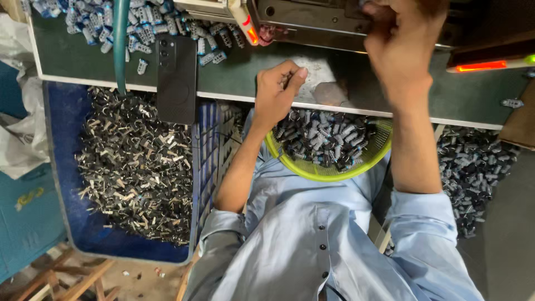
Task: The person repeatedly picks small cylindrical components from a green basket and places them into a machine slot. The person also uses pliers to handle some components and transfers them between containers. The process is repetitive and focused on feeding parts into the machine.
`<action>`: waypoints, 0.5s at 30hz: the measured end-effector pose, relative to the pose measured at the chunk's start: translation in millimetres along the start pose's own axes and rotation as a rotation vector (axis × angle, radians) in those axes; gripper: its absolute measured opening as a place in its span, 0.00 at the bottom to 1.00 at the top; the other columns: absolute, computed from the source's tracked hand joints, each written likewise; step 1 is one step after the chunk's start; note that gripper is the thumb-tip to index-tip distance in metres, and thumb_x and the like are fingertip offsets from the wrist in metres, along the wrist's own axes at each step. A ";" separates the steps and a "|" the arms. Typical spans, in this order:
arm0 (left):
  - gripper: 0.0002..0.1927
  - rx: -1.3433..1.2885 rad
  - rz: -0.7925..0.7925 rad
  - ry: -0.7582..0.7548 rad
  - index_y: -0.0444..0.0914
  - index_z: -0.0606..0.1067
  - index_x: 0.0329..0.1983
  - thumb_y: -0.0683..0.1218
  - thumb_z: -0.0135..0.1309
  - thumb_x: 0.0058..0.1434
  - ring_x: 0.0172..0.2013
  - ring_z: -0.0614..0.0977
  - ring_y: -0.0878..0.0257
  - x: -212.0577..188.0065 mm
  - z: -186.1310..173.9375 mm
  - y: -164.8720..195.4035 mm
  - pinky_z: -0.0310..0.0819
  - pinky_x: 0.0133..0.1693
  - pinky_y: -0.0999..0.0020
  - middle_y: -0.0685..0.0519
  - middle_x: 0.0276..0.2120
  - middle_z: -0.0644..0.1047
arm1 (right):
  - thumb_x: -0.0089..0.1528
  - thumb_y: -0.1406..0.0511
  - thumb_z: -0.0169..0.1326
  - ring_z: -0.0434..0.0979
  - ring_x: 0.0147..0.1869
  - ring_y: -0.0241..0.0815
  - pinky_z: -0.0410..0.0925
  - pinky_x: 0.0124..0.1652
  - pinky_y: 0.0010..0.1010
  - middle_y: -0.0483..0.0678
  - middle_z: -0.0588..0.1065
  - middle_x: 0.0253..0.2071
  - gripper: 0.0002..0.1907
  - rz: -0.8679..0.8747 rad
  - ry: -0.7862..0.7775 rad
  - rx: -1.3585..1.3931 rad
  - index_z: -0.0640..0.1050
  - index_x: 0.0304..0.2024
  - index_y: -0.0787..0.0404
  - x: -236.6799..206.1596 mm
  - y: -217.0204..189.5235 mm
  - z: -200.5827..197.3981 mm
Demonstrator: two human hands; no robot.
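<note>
My left hand point(277, 89) rests at the near edge of the green worktable point(234, 78), fingers curled shut around something small that I cannot make out. My right hand point(398, 50) is raised and blurred, reaching to the dark metal machine point(312, 19) at the back of the table; whether it holds anything is unclear. Just under the table edge on my lap sits a yellow-green mesh basket point(329, 173) filled with small dark and grey cylindrical parts point(323, 136).
A black phone point(176, 78) lies over the table edge. Several blue-white small parts point(134, 25) are heaped at the back left beside a teal hose point(120, 44). A blue crate point(61, 167) of metal scraps stands left. More dark parts point(473, 167) pile on the right.
</note>
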State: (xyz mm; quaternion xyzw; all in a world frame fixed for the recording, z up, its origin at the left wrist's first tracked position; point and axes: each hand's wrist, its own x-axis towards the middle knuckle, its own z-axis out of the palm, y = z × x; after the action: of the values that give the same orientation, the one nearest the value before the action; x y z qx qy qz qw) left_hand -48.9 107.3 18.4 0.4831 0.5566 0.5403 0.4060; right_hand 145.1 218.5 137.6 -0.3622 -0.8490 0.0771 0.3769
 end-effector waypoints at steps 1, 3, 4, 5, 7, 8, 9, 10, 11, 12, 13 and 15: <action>0.15 0.049 0.016 -0.006 0.32 0.72 0.28 0.44 0.57 0.70 0.21 0.64 0.74 1.2 -0.3 1.4 0.57 0.24 0.71 0.56 0.17 0.67 | 0.56 0.78 0.55 0.76 0.47 0.58 0.69 0.50 0.47 0.55 0.78 0.42 0.16 -0.014 -0.032 -0.095 0.78 0.46 0.64 -5.0 -4.3 -9.7; 0.14 0.055 0.019 0.001 0.31 0.73 0.29 0.44 0.58 0.69 0.22 0.62 0.73 1.6 0.7 5.2 0.55 0.24 0.69 0.56 0.17 0.65 | 0.55 0.75 0.55 0.76 0.43 0.51 0.69 0.63 0.51 0.49 0.77 0.35 0.17 -0.034 -0.092 -0.208 0.82 0.46 0.58 -33.4 -19.1 -34.0; 0.14 0.055 0.017 0.015 0.31 0.74 0.29 0.44 0.58 0.68 0.23 0.61 0.72 2.0 1.6 6.9 0.54 0.24 0.69 0.55 0.18 0.64 | 0.55 0.73 0.56 0.77 0.40 0.47 0.67 0.54 0.47 0.44 0.78 0.35 0.13 -0.094 -0.024 0.026 0.81 0.43 0.58 -50.0 -25.6 -35.0; 0.13 0.037 0.024 0.022 0.31 0.74 0.30 0.44 0.58 0.68 0.23 0.62 0.72 2.0 2.5 8.3 0.56 0.25 0.69 0.56 0.18 0.65 | 0.55 0.70 0.57 0.77 0.38 0.44 0.65 0.45 0.44 0.40 0.78 0.35 0.10 -0.147 0.020 0.278 0.80 0.40 0.58 -69.1 -32.0 -31.5; 0.12 0.002 0.015 0.034 0.32 0.75 0.31 0.45 0.58 0.68 0.22 0.64 0.73 -0.4 3.6 10.8 0.58 0.25 0.70 0.56 0.18 0.67 | 0.46 0.71 0.52 0.80 0.46 0.50 0.71 0.44 0.43 0.47 0.81 0.40 0.17 -0.229 -0.307 0.298 0.79 0.38 0.58 -111.3 -43.2 -15.8; 0.12 0.029 0.003 0.031 0.32 0.75 0.32 0.45 0.58 0.68 0.22 0.64 0.72 -1.6 3.2 11.7 0.58 0.24 0.69 0.55 0.18 0.66 | 0.47 0.72 0.54 0.80 0.49 0.49 0.73 0.46 0.40 0.50 0.81 0.42 0.19 -0.267 -0.373 0.261 0.81 0.42 0.64 -132.0 -47.0 -7.0; 0.12 0.056 -0.009 0.023 0.32 0.76 0.32 0.45 0.58 0.67 0.21 0.63 0.71 -2.6 3.6 12.8 0.58 0.24 0.69 0.54 0.17 0.66 | 0.44 0.72 0.55 0.81 0.47 0.50 0.72 0.45 0.41 0.51 0.81 0.42 0.21 -0.213 -0.444 0.199 0.82 0.41 0.66 -151.4 -47.9 -1.7; 0.11 0.084 -0.018 0.011 0.32 0.76 0.33 0.45 0.58 0.67 0.21 0.63 0.70 -3.8 3.1 13.9 0.57 0.24 0.69 0.53 0.17 0.66 | 0.41 0.72 0.56 0.81 0.45 0.51 0.72 0.43 0.42 0.51 0.82 0.41 0.22 -0.160 -0.511 0.135 0.82 0.40 0.68 -169.8 -50.1 4.7; 0.11 0.087 0.004 0.003 0.32 0.76 0.33 0.45 0.57 0.67 0.21 0.65 0.70 -3.4 2.8 14.8 0.58 0.24 0.69 0.53 0.17 0.67 | 0.43 0.74 0.55 0.81 0.45 0.51 0.73 0.44 0.40 0.50 0.82 0.41 0.19 -0.031 -0.451 0.160 0.82 0.38 0.66 -186.5 -50.5 6.4; 0.11 0.093 0.018 -0.001 0.33 0.77 0.33 0.45 0.57 0.68 0.20 0.66 0.70 -3.9 2.3 16.1 0.59 0.24 0.69 0.52 0.18 0.68 | 0.46 0.76 0.55 0.82 0.46 0.50 0.74 0.45 0.39 0.49 0.81 0.41 0.16 0.099 -0.397 0.191 0.81 0.37 0.63 -202.7 -52.0 5.5; 0.10 0.095 0.024 -0.010 0.33 0.77 0.33 0.45 0.57 0.68 0.20 0.67 0.69 -4.7 2.2 17.5 0.60 0.24 0.68 0.52 0.18 0.69 | 0.48 0.78 0.54 0.83 0.46 0.49 0.74 0.46 0.38 0.47 0.81 0.41 0.15 0.237 -0.348 0.220 0.81 0.35 0.61 -214.9 -51.5 0.5; 0.10 0.109 0.066 -0.001 0.34 0.76 0.34 0.45 0.57 0.68 0.21 0.69 0.68 -4.2 3.0 20.0 0.63 0.26 0.69 0.51 0.20 0.71 | 0.50 0.79 0.55 0.83 0.45 0.48 0.74 0.44 0.36 0.50 0.81 0.41 0.14 0.183 -0.202 0.191 0.81 0.36 0.64 -226.1 -45.0 -20.6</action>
State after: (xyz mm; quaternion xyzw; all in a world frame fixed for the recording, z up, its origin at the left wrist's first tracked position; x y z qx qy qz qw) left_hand -43.1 102.8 37.8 0.5231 0.5687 0.5219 0.3614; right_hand 236.8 30.7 38.2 -0.3907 -0.8349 0.2276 0.3137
